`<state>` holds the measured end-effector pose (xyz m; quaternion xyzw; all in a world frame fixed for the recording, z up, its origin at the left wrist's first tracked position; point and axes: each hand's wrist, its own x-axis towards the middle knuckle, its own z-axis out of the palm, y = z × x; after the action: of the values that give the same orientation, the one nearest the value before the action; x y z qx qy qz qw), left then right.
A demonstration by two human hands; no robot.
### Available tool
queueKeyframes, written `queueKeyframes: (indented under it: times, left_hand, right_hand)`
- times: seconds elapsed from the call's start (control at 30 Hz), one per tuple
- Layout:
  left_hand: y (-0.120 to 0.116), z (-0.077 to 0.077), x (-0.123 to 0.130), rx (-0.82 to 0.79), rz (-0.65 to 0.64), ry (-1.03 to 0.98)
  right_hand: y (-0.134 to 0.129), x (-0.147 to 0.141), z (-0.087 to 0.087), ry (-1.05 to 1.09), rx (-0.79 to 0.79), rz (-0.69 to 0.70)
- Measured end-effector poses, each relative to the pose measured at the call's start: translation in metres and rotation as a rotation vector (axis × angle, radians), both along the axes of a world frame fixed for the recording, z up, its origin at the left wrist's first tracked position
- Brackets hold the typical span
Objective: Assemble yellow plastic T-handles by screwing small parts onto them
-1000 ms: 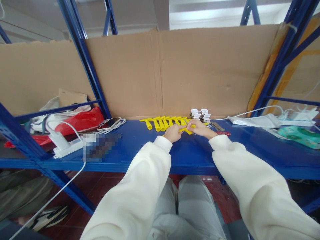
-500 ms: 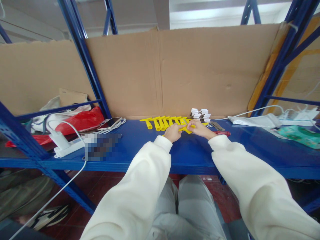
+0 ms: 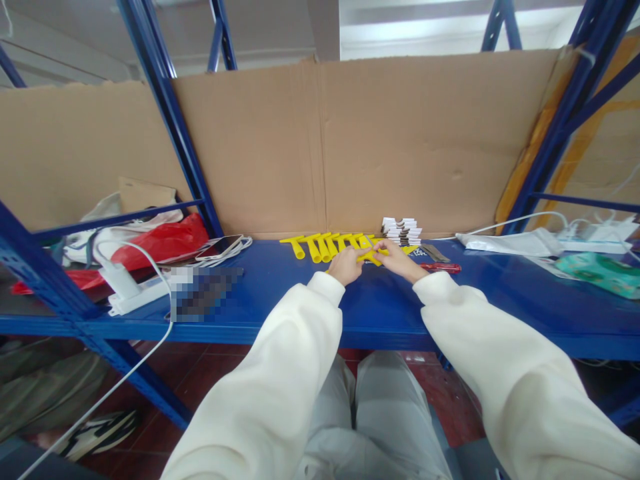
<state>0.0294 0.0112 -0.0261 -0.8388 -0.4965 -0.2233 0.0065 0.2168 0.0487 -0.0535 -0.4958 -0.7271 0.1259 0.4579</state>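
Note:
Between my hands, low over the blue shelf, is a yellow T-shaped plastic scraper point(image 3: 376, 255). My left hand point(image 3: 346, 265) is closed on its left part, with fingertips pinched together. From the right, my right hand point(image 3: 398, 259) has its thumb and fingers closed at the scraper's upper right side; the exact contact is too small to make out. Just behind and to the left, several like yellow scrapers point(image 3: 315, 248) lie in a row. A stack of small white and dark pieces point(image 3: 401, 230) stands behind my right hand.
A red-handled tool point(image 3: 441, 268) and a flat grey-brown strip point(image 3: 435, 253) lie right of my hands. Cardboard point(image 3: 400, 147) walls the back of the shelf. At left are a phone point(image 3: 219, 247), a power strip point(image 3: 137, 299) and a red bag point(image 3: 163, 241); a green packet point(image 3: 600, 272) lies right.
My right hand has shifted slightly left and its fingers have changed position on the yellow scraper, showing more of the red-handled tool. My left hand stays almost still.

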Motion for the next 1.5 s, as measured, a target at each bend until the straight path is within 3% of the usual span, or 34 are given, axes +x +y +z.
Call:
queueKeyframes:
  times: [0.23, 0.33, 0.43, 0.53, 0.77, 1.03, 1.3, 1.4, 1.5]
  left_hand:
    - [-0.001, 0.002, 0.000, 0.000, -0.007, -0.054]
    - [-0.002, 0.003, 0.000, 0.008, 0.011, -0.070]
    - [-0.002, 0.004, 0.000, 0.009, 0.022, -0.069]
    - [-0.001, 0.003, 0.000, 0.021, 0.003, -0.043]
    - [-0.008, 0.004, -0.006, -0.010, -0.066, 0.170]
    - [-0.013, 0.007, -0.008, -0.029, -0.082, 0.306]
    - [-0.006, 0.003, -0.008, -0.020, -0.119, 0.195]
    - [0.006, -0.002, -0.009, -0.023, -0.193, 0.029]
    - [0.015, -0.006, -0.011, -0.044, -0.313, -0.219]
  right_hand:
    - [-0.001, -0.005, 0.003, 0.201, -0.029, 0.002]
    - [-0.015, -0.009, 0.013, 0.333, -0.224, 0.042]
    - [-0.032, -0.013, 0.022, 0.425, -0.417, 0.176]
    - [-0.041, -0.015, 0.027, 0.527, -0.429, 0.211]
    - [-0.040, -0.009, 0.030, 0.633, -0.466, 0.141]
    - [-0.040, -0.008, 0.028, 0.570, -0.464, 0.161]
    - [-0.041, 0.001, 0.033, 0.521, -0.488, 0.199]
    - [-0.037, 0.010, 0.037, 0.450, -0.432, 0.094]
    - [-0.031, 0.029, 0.039, 0.185, -0.279, -0.149]
